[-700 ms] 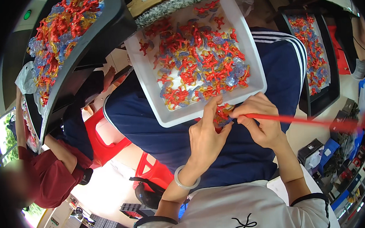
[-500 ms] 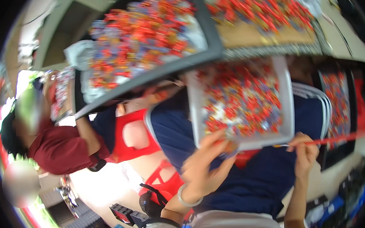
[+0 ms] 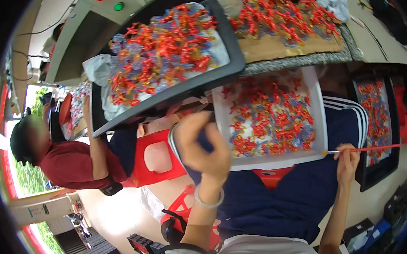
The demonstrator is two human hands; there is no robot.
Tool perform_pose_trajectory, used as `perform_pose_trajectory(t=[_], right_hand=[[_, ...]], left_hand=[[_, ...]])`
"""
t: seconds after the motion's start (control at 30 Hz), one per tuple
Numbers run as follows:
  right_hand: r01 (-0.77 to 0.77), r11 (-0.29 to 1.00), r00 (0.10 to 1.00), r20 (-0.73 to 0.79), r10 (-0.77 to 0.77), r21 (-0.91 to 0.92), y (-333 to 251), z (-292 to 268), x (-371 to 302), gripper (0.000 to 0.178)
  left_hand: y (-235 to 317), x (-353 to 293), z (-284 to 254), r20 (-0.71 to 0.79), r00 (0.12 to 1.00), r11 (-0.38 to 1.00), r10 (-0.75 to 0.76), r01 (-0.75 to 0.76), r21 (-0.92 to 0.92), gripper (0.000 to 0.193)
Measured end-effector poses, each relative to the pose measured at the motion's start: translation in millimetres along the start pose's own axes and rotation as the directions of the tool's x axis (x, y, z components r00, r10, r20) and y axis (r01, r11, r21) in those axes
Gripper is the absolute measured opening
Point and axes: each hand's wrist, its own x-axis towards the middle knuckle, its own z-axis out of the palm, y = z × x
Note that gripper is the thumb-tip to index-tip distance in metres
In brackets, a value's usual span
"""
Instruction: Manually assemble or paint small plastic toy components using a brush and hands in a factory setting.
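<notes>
My right hand point(image 3: 348, 164) is closed around a thin red-handled paintbrush point(image 3: 377, 148), its bristle end pointing left at the near right corner of a white tray point(image 3: 280, 161). The tray rests on my lap, with many small red, purple and amber plastic pieces point(image 3: 259, 128) scattered in it. My left hand point(image 3: 202, 143), a white bangle at its wrist, hovers just beyond the tray's left edge. Its fingers are curled but smeared by motion, and I cannot make out whether a piece is between them.
A large black tray point(image 3: 178, 89) heaped with similar pieces lies ahead on the left. Beside it, more pieces cover a cardboard sheet point(image 3: 287, 51) on the bench. Another black tray point(image 3: 363, 182) stands at right. A person in a maroon shirt point(image 3: 77, 158) sits at left near red stools point(image 3: 143, 177).
My left hand has moved up and left from the tray's near edge, where it held a small piece. The right hand and brush shifted slightly right. The view has become sharper.
</notes>
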Motion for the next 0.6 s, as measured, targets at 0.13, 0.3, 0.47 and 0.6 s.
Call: perform_pose_trajectory(t=[0.13, 0.3, 0.47, 0.6], right_hand=[[0.025, 0.999, 0.998, 0.065, -0.027, 0.029, 4, 12, 7, 0.016], [0.06, 0.996, 0.987, 0.154, -0.048, -0.071, -5, 24, 4, 0.012], [0.098, 0.981, 0.992, 0.093, -0.083, -0.168, -7, 33, 2, 0.009], [0.424, 0.86, 0.886, 0.329, -0.328, -0.284, -24, 57, 24, 0.01]], left_hand=[[-12, -75, 55, 0.576, 0.759, 0.931, -0.303, 0.364, 0.01, 0.035], [-66, -105, 98, 0.541, 0.711, 0.893, -0.45, 0.349, 0.284, 0.036], [-103, -110, 145, 0.487, 0.745, 0.882, -0.455, 0.301, 0.363, 0.032], [-107, -117, 158, 0.4, 0.8, 0.888, -0.447, 0.343, 0.307, 0.028]])
